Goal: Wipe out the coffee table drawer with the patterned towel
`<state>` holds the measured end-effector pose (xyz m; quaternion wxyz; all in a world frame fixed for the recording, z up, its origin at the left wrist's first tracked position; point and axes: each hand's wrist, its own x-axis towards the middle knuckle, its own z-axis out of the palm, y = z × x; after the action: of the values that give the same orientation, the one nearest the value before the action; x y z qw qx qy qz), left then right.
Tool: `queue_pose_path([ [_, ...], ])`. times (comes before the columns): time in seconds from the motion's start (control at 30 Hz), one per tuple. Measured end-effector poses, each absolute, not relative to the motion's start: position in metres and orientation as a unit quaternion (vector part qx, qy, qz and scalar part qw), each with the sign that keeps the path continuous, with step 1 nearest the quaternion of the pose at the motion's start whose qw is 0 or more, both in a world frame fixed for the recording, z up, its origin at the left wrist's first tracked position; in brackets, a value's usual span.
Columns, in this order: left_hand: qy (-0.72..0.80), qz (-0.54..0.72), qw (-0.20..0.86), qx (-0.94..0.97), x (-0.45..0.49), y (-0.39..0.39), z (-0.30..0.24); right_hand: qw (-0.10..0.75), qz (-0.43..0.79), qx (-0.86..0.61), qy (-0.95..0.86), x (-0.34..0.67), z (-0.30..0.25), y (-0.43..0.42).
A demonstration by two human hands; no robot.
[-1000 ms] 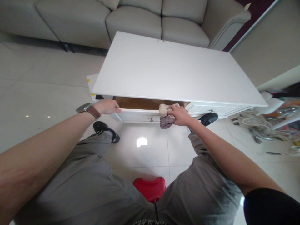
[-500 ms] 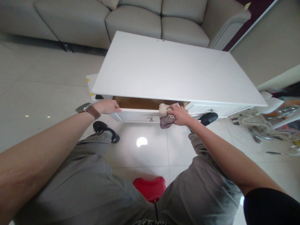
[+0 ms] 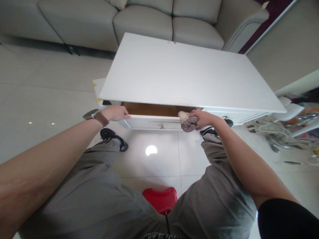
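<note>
My left hand (image 3: 118,113) is closed over the left end of the front panel of a pulled-out drawer (image 3: 149,122). The drawer belongs to a white coffee table (image 3: 189,73), and its brown inside shows as a narrow gap under the tabletop. In my right hand (image 3: 203,118) is a bunched cloth (image 3: 188,124), cream on one part and greyish purple on the other. This hand is at the right end of the drawer front, where the cloth lies against the panel's top edge. A small metal knob (image 3: 162,126) sits on the panel.
Behind the table stands a grey sofa (image 3: 144,25). A red plastic seat (image 3: 160,199) is between my legs. To the right, cables (image 3: 267,131) and mixed items lie on the tiled floor (image 3: 159,166). A white board with yellow marks (image 3: 98,87) pokes out at the table's left.
My right hand has slid to the right along the drawer front with the cloth, which is now more crumpled. My left hand keeps its place on the drawer.
</note>
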<state>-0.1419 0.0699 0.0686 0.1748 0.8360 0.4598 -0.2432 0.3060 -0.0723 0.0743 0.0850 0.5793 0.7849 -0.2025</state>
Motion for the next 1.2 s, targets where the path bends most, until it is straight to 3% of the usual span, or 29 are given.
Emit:
queue_pose_path([
  [0.33,0.464,-0.242,0.163,0.836,-0.140,0.067,0.070,0.132,-0.147,0.583,0.788,0.283,0.080,-0.078],
  [1.2,0.470,-0.252,0.152,0.832,-0.136,0.059,0.080,0.102,-0.120,0.570,0.806,0.265,0.071,-0.079],
])
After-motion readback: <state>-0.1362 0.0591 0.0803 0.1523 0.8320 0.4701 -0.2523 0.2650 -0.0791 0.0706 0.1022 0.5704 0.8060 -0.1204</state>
